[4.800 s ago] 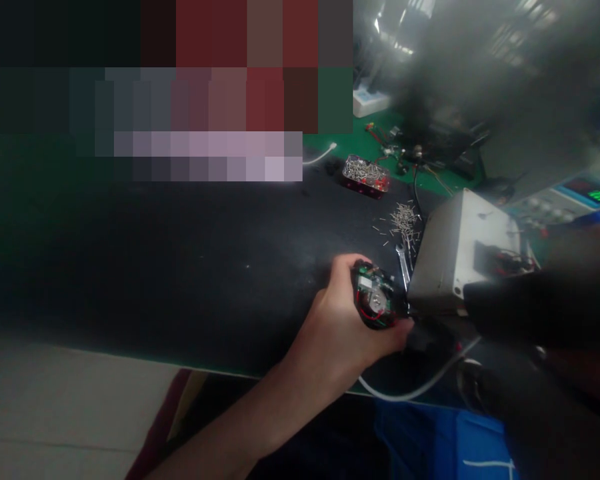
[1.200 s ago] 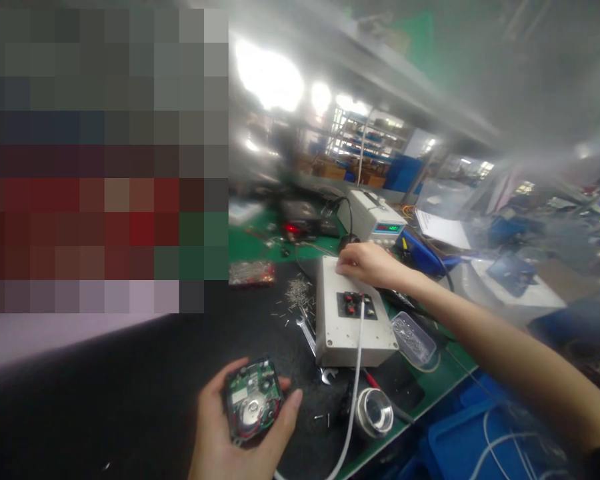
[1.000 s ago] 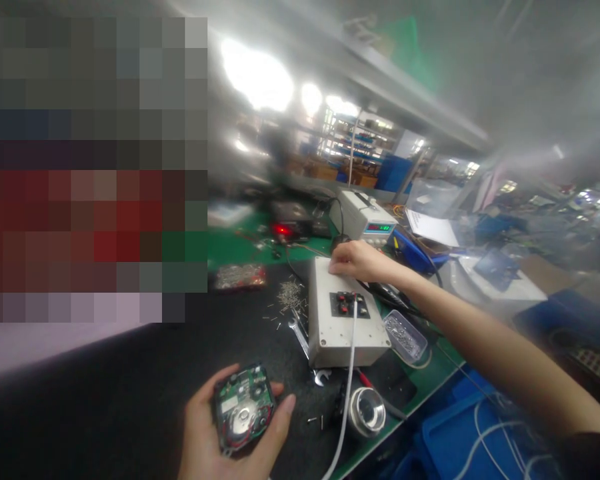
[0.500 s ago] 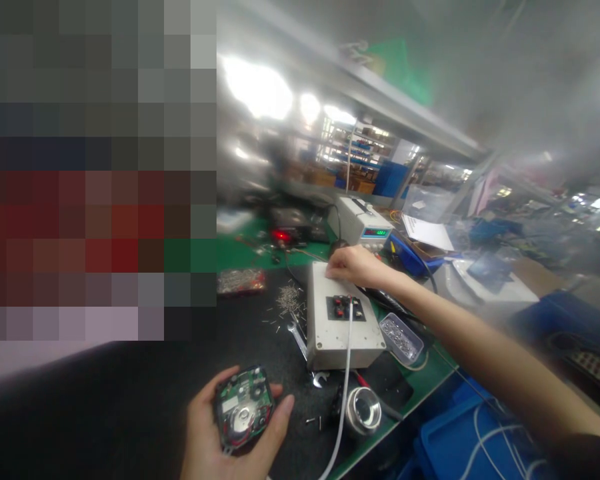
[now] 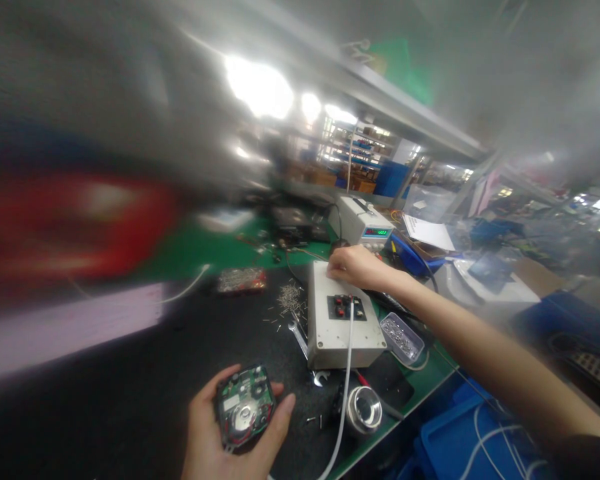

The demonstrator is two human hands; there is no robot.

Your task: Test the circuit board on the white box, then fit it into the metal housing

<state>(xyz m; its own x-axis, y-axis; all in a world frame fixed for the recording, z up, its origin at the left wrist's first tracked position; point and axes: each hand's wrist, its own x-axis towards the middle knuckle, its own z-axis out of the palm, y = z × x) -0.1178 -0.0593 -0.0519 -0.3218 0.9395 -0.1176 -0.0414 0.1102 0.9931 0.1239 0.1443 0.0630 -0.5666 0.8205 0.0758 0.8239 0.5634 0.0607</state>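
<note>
My left hand (image 5: 220,440) cups a round black unit with a green circuit board (image 5: 244,412) facing up, low over the black mat. My right hand (image 5: 355,265) reaches across to the far top edge of a grey-white box (image 5: 340,333), its fingers curled down onto the box's back corner. What the fingertips press on is hidden. The box has a black panel with red terminals (image 5: 344,307), and a white cable (image 5: 347,373) runs from it toward me.
A silver metal cup (image 5: 364,410), a spanner (image 5: 300,337), loose pins (image 5: 289,299), a clear tray of small parts (image 5: 401,337) and a red-edged tray (image 5: 241,280) lie around the box. A power supply with a green display (image 5: 365,225) stands behind. Blue bins (image 5: 460,440) sit below right.
Since 4.8 s ago the view has lifted and my right hand has reached onto the grey box. Over the last second both hands have barely moved; the red lamp behind the box no longer shows.
</note>
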